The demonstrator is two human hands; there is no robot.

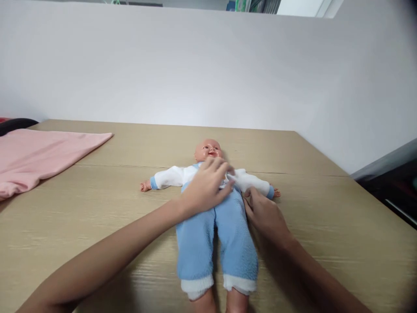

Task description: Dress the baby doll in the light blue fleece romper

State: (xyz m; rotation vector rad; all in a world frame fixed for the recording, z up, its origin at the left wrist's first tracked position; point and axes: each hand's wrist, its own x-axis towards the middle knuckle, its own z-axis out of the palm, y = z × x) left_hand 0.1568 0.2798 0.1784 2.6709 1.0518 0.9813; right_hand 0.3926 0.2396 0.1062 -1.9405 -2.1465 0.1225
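Note:
A bald baby doll (211,148) lies on its back on the wooden table, head away from me and arms spread. It wears a top with white sleeves (169,177) and light blue cuffs, and fluffy blue trousers (198,243) with white hems. My left hand (210,182) rests across the doll's chest, fingers and thumb apart, covering much of the top. At the doll's waist, on the right, my right hand (265,213) is closed, thumb and forefinger pinched at the edge of the clothes. Its other fingers are curled out of sight.
A pink cloth (45,156) is spread at the table's left, with a black curved object (18,124) behind it. The wooden table (97,226) meets a white wall (195,69) at the back. Something dark (391,187) stands past the right edge.

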